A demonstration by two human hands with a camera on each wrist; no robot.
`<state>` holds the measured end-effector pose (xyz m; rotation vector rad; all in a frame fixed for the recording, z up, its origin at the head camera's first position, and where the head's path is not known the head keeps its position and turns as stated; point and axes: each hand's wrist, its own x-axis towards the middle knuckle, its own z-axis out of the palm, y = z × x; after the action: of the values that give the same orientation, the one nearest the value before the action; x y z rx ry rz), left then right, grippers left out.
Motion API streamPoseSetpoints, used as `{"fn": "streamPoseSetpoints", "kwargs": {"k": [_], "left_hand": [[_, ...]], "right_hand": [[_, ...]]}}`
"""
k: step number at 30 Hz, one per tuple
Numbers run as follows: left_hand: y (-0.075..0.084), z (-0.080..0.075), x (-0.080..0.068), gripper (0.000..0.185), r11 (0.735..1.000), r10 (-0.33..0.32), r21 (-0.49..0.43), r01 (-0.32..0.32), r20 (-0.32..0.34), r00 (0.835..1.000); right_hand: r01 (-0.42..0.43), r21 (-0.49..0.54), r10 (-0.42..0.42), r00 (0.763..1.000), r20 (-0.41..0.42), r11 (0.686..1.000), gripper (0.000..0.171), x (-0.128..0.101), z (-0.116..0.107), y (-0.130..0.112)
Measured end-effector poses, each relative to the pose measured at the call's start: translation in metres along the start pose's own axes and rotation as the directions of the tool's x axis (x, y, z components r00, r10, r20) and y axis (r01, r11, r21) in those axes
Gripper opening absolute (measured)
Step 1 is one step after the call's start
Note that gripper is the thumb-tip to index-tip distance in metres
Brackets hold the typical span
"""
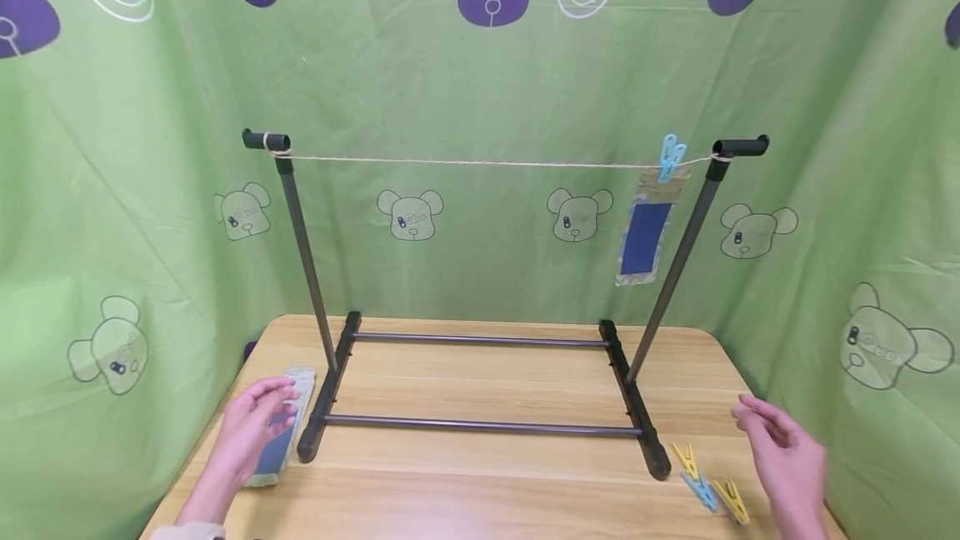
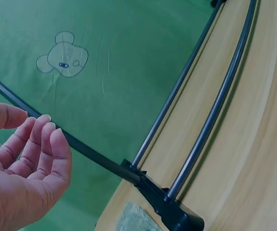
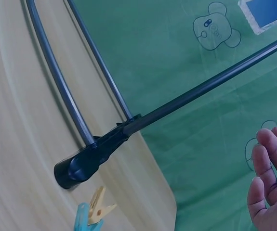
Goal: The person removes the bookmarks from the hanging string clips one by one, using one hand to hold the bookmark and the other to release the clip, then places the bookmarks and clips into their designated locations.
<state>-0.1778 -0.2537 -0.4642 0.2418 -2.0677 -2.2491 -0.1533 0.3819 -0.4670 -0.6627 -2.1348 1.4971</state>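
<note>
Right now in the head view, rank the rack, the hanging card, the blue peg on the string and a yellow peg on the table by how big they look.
1. Rack
2. Hanging card
3. Blue peg and yellow peg: they look alike, and the yellow one lies nearer the camera, so no ranking.

A green cloth (image 1: 480, 90) hangs behind and on both sides of a wooden table (image 1: 487, 482), falling in soft folds. It is printed with purple bear heads, purple dots, white smiley faces and pale bear outlines (some cut off at the edges). The light is even and soft.
</note>
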Motion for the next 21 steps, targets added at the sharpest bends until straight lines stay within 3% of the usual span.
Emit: {"fn": "streamPoseSetpoints", "kwargs": {"k": [10,21], "left_hand": [[0.008,0.012,0.001,0.015,0.999,0.029,0.016,-0.03,0.022,0.999],[0.018,0.029,0.004,0.027,0.992,0.064,0.109,-0.068,0.044,0.997]], "right_hand": [[0.089,0.045,-0.088,0.996,-0.013,0.995,0.034,-0.001,-0.002,-0.018],[0.136,0.07,-0.138,0.99,0.02,0.988,0.033,-0.003,-0.003,-0.04]]}}
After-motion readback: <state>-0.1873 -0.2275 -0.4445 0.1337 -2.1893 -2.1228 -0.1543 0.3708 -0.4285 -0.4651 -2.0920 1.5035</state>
